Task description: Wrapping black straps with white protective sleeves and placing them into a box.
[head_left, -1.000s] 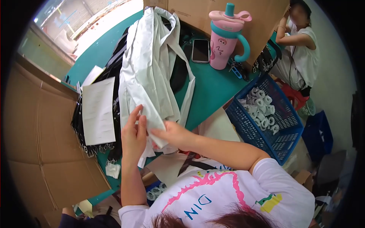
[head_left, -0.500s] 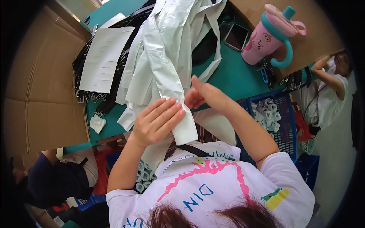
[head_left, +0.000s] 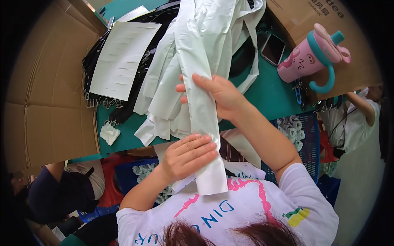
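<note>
Drew white strip [head_left: 202, 119] farther over shirt [head_left: 246, 211]. Gripped it in curled right hand [head_left: 223, 98], laid flat-fingered left hand [head_left: 188, 156] across, hold unclear. Had phone [head_left: 273, 50], pink cup [head_left: 301, 61] farther right.

White strip [head_left: 202, 117]: long, thin and flat, like a big ribbon
Shine: a bit shiny, with small wrinkles
Top part: over a heap of more white strips [head_left: 164, 98] on the green bench [head_left: 269, 82]
Bottom part: sticks out past the bench edge, over the front of the T-shirt [head_left: 244, 205]
End: cut nearly straight across
Lean: almost straight, bottom tipped a little right
</note>
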`<state>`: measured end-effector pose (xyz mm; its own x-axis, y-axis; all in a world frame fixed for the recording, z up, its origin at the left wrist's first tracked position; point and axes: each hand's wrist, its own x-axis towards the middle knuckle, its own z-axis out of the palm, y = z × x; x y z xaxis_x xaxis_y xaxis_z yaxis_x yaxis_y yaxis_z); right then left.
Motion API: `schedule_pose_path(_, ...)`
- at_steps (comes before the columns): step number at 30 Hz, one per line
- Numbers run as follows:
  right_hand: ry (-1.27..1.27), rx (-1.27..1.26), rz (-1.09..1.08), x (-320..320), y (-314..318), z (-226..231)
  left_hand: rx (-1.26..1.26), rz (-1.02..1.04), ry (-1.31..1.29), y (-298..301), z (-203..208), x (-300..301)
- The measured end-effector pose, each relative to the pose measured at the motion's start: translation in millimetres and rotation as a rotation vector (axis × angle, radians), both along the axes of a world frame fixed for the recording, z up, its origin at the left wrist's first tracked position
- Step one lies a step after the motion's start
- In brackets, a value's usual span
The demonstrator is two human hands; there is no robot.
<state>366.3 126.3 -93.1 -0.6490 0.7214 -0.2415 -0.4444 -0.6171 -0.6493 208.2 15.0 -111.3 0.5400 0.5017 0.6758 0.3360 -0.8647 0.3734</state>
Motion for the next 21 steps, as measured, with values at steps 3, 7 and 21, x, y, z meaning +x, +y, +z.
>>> schedule_pose_path(3, -0.104, 0.106, -0.006, -9.5, 11.3, 3.2, -0.645, 0.156, -0.301, -4.8, -2.5, -14.2)
schedule_pose_path(7, -0.254, 0.391, 0.094, -15.2, 5.7, -6.0, -1.380, 0.274, -0.717, 14.0, 8.7, -31.1)
schedule_pose_path(21, -0.625, 0.909, 0.227, 18.2, 12.3, -15.6, -2.106, -0.086, -0.541, 59.6, 18.8, -31.5)
